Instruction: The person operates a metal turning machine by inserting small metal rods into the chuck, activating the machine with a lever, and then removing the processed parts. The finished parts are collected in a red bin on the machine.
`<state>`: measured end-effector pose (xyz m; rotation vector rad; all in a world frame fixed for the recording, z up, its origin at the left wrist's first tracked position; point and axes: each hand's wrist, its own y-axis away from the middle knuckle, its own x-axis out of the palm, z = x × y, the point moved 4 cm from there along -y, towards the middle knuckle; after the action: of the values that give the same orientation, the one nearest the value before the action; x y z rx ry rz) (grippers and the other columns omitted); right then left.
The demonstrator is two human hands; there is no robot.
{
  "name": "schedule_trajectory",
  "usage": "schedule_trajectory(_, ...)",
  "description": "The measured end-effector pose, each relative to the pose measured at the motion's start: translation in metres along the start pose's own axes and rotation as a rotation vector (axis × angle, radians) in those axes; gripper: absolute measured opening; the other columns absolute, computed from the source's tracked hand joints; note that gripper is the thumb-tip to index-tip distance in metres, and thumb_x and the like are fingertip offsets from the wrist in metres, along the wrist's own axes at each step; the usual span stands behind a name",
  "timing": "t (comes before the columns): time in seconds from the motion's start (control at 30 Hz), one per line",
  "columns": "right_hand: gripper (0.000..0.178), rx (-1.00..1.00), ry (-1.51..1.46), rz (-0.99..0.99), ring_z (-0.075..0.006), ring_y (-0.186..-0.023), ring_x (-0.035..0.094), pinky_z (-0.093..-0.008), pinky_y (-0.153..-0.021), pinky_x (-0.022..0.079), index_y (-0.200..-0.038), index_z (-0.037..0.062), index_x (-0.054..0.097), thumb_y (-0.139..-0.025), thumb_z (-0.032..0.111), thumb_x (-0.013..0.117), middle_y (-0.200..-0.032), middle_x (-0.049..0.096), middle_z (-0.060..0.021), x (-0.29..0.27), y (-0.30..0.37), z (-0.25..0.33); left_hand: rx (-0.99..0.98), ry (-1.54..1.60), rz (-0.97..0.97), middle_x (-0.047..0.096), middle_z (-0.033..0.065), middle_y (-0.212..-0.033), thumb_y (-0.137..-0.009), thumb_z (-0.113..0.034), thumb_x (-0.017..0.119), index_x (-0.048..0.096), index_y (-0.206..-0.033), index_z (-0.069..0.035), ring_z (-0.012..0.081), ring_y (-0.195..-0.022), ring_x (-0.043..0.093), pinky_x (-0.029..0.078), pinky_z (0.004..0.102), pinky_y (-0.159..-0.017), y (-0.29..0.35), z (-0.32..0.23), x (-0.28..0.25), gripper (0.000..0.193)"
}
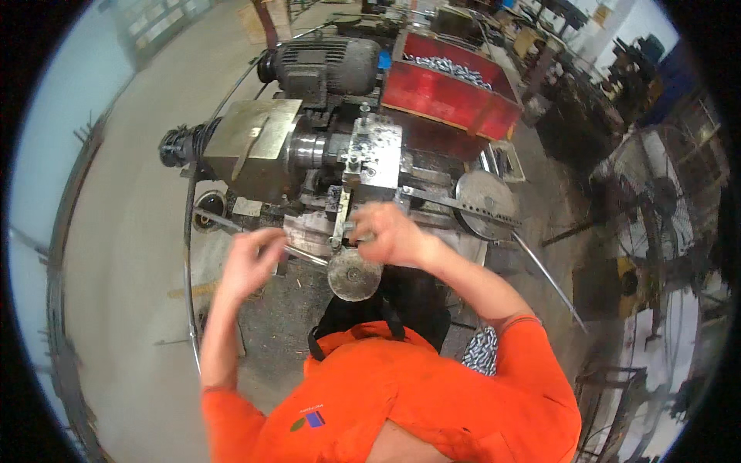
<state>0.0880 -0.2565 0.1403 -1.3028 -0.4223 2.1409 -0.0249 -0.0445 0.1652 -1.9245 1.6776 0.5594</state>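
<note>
My left hand (256, 258) is over a long metal rod (307, 255) that slants down to the right. Motion blurs its fingers, so I cannot tell whether they grip the rod. Closer to the middle, my right hand (388, 235) has its fingers curled in beside an upright metal bar (340, 217); a small greyish piece shows at the fingertips, too hidden to name. Just below that hand lies a round metal disc (355, 276). Beyond both hands stands the machine's metal tool block (378, 154) with bolts on top, facing a shiny spindle (309, 150).
A boxy headstock (255, 143) and an electric motor (328, 65) stand at the far left. Behind the machine, a red bin (451, 96) holds many small metal parts. To the right are a larger disc (486, 204), a perforated bar (463, 207) and a slanting rod (552, 282).
</note>
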Motion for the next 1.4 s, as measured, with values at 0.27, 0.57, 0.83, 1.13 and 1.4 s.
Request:
schedule_trajectory(0.27, 0.021, 0.265, 0.62, 0.308, -0.0311, -0.088, 0.054, -0.0367, -0.075, 0.047, -0.067, 0.0052, 0.07, -0.053, 0.019, 0.061, -0.078, 0.064, -0.0142, 0.016, -0.111, -0.084, -0.369, -0.607, -0.372, 0.062, 0.014, -0.071, -0.081, -0.009, 0.06, 0.059, -0.107, -0.001, 0.0158, -0.062, 0.06, 0.047, 0.0301, -0.061, 0.132, 0.152, -0.142, 0.028)
schedule_trajectory(0.57, 0.022, 0.381, 0.525, 0.277, -0.035, -0.086, 0.059, -0.0386, -0.076, 0.052, -0.07, 0.0104, 0.072, -0.054, 0.016, 0.058, -0.075, 0.065, -0.0178, 0.045, -0.118, -0.128, -0.706, -0.283, -0.445, 0.059, 0.0148, -0.067, -0.073, -0.02, 0.072, 0.054, -0.088, 0.003, 0.0292, -0.062, 0.059, 0.047, 0.0391, -0.058, 0.183, 0.212, -0.075, 0.033)
schedule_trajectory(0.83, 0.019, 0.382, 0.473, 0.342, -0.0351, -0.073, 0.064, -0.0387, -0.069, 0.053, -0.068, 0.0066, 0.07, -0.056, 0.015, 0.059, -0.07, 0.063, -0.0193, 0.046, -0.131, -0.133, -0.702, -0.596, -0.436, 0.062, 0.0215, -0.073, -0.072, -0.024, 0.072, 0.056, -0.108, 0.005, 0.0386, -0.073, 0.061, 0.048, 0.0448, -0.068, 0.176, 0.181, -0.072, 0.049)
schedule_trajectory(1.13, 0.017, 0.332, 0.437, 0.344, -0.037, -0.071, 0.063, -0.0407, -0.07, 0.052, -0.062, 0.0025, 0.066, -0.055, 0.016, 0.059, -0.065, 0.061, -0.0205, 0.043, -0.13, -0.122, -0.772, -0.785, -0.345, 0.062, 0.0214, -0.072, -0.075, -0.017, 0.064, 0.058, -0.087, -0.001, 0.0374, -0.071, 0.062, 0.049, 0.0456, -0.067, 0.187, 0.177, -0.078, 0.021)
schedule_trajectory(1.4, 0.012, 0.267, 0.5, 0.305, -0.0364, -0.068, 0.06, -0.041, -0.065, 0.051, -0.057, 0.0055, 0.065, -0.056, 0.014, 0.057, -0.066, 0.062, -0.0179, 0.044, -0.123, -0.129, -0.412, -1.368, -0.368, 0.058, 0.0123, -0.069, -0.072, -0.007, 0.057, 0.052, -0.082, -0.006, 0.0311, -0.063, 0.058, 0.045, 0.0424, -0.065, 0.198, 0.335, -0.252, 0.011)
